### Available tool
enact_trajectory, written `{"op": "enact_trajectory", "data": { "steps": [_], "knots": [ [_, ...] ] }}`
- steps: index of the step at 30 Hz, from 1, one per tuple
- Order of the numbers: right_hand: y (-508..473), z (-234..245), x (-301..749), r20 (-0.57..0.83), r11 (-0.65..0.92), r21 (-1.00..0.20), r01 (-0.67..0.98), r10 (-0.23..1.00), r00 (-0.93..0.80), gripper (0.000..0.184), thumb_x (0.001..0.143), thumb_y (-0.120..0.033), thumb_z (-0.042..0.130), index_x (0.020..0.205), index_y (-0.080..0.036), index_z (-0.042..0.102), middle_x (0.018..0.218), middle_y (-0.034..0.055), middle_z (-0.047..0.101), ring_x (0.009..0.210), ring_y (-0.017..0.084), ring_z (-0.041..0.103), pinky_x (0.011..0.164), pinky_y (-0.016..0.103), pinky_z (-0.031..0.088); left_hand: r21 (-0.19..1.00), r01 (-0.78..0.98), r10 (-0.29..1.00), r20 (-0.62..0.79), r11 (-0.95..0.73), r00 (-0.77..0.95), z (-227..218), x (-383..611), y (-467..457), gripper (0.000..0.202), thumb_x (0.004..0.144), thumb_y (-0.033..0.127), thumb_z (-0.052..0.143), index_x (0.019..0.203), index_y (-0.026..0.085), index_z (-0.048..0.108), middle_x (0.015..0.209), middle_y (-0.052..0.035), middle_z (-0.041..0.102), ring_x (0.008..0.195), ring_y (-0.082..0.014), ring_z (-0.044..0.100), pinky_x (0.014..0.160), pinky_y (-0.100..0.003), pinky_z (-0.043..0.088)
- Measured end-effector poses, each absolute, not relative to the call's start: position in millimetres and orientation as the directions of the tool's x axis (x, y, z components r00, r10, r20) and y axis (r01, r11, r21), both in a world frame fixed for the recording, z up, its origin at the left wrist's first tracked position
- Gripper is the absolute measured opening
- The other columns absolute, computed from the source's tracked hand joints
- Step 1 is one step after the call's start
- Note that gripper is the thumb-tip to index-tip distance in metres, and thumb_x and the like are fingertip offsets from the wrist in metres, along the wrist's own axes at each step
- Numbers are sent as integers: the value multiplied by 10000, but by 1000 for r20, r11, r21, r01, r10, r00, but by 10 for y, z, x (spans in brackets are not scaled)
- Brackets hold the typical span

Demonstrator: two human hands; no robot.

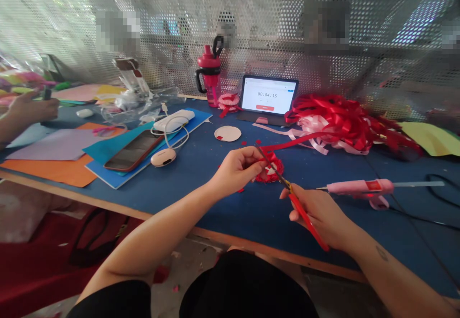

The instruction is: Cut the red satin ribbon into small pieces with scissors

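A blue-topped worktable [187, 198] stands before a perforated metal screen [273, 20]. Near its front edge, the left hand [237, 170] pinches a small red ribbon rosette [271, 170] between thumb and fingers, with a narrow red ribbon [287, 140] running up and away from it toward a heap of red and pale pink ribbon [334, 121]. The right hand [316, 212] is closed firmly around red-handled scissors [305, 217], whose blades seem to lie across the rosette, though how far they gape is hard to tell. A pink hot glue gun [359, 187] lies nearby. The rosette looks light and soft, likely easiest to hold at its gathered centre.
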State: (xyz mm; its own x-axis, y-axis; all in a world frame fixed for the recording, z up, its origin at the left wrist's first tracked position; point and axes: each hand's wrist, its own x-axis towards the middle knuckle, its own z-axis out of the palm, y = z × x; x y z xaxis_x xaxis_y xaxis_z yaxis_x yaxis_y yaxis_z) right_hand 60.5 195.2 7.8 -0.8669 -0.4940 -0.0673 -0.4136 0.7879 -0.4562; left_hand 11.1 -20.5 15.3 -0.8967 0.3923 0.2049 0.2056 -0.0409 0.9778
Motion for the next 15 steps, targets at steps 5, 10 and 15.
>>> {"op": "enact_trajectory", "data": {
  "steps": [5,10,15],
  "knots": [
    [1952,92,607,-58,771,-481,-417,-503,-863,176,890,-345,407,917,-203,508,570,-22,559,493,152,489,529,248,273,975,218,397,213,-33,-893,153,109,-199,127,812,246,574,764,138,526,679,-29,651,564,-77,592,502,-179,416],
    [1963,87,595,-56,723,-549,-419,-532,-845,181,897,-342,398,868,-204,511,539,-33,532,469,138,465,514,234,272,978,209,384,201,-20,-901,180,123,-197,137,806,247,583,761,133,523,646,-20,643,527,-62,563,485,-168,391],
    [1978,45,593,-52,726,-562,-396,-508,-860,267,908,-397,394,743,-206,479,487,-38,468,432,126,413,469,226,243,979,206,379,195,-13,-905,213,136,-191,135,809,240,579,749,127,535,609,-10,630,496,-45,518,472,-158,378]
  ]
}}
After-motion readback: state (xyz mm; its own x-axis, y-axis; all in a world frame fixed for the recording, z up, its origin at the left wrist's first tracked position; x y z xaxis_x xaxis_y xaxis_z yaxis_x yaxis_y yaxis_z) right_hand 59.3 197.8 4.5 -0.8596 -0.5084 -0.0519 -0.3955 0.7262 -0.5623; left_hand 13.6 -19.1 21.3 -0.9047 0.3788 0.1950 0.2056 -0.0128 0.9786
